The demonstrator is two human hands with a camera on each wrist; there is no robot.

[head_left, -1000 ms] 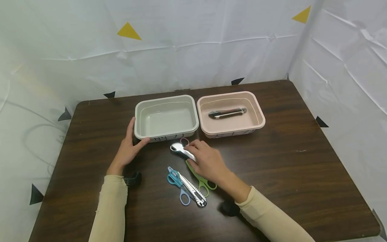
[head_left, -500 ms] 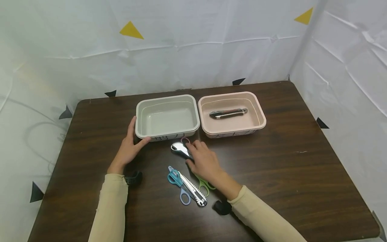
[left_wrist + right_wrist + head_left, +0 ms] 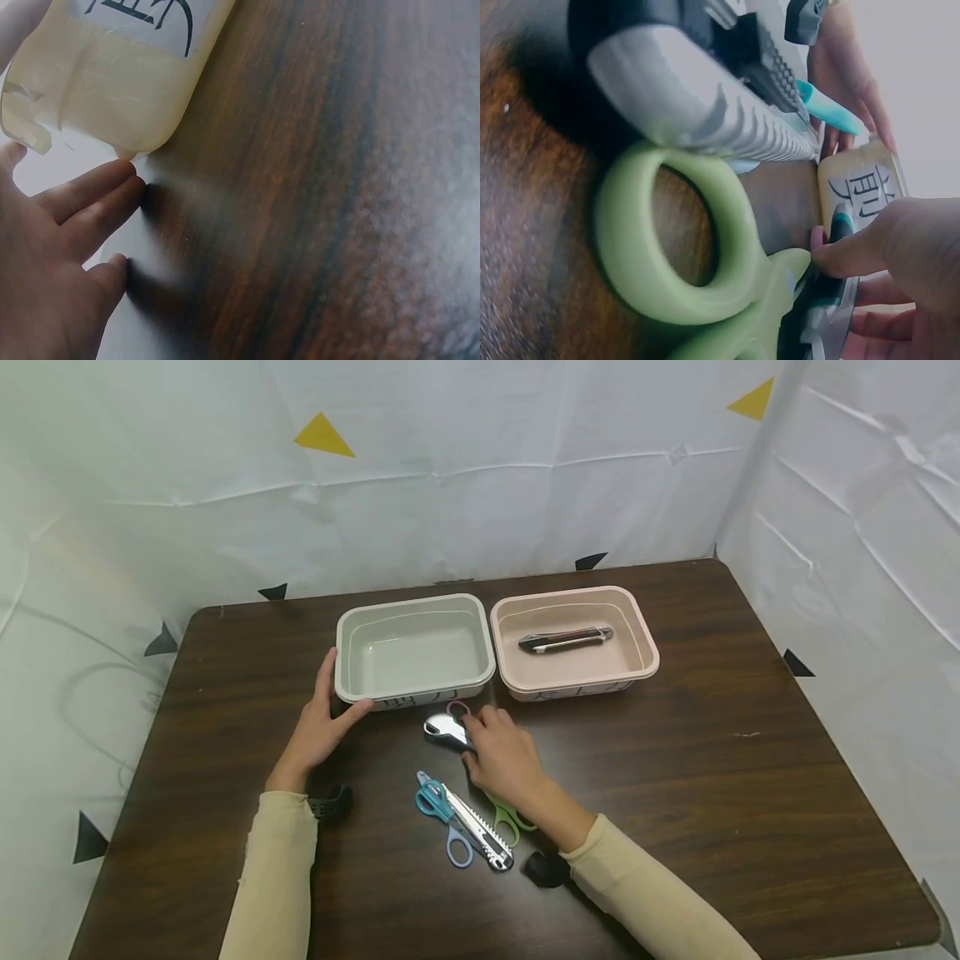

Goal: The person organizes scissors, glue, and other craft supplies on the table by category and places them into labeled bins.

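My right hand (image 3: 508,758) pinches a silver-and-dark utility knife (image 3: 446,728) between thumb and fingers, low over the table. In the right wrist view the thumb lies across this utility knife (image 3: 831,300). Under and beside that hand are green-handled scissors (image 3: 504,818), and a pink finger loop (image 3: 457,705) shows beyond it. My left hand (image 3: 313,735) touches the near-left corner of a grey-green bin (image 3: 420,693), thumb and fingers spread. A large silver utility knife (image 3: 480,833) lies together with blue-handled scissors (image 3: 457,847) nearer me.
To the right of the grey-green bin stands a pink bin (image 3: 577,685), with a black-and-silver utility knife (image 3: 566,640) inside. Both bins carry labels on their front walls. White sheeting (image 3: 450,527) hangs behind the brown table (image 3: 750,818).
My right hand has shifted slightly left, with the forearm swinging leftward, and covers more of the utility knife and green scissors. The left hand stays at the bin corner.
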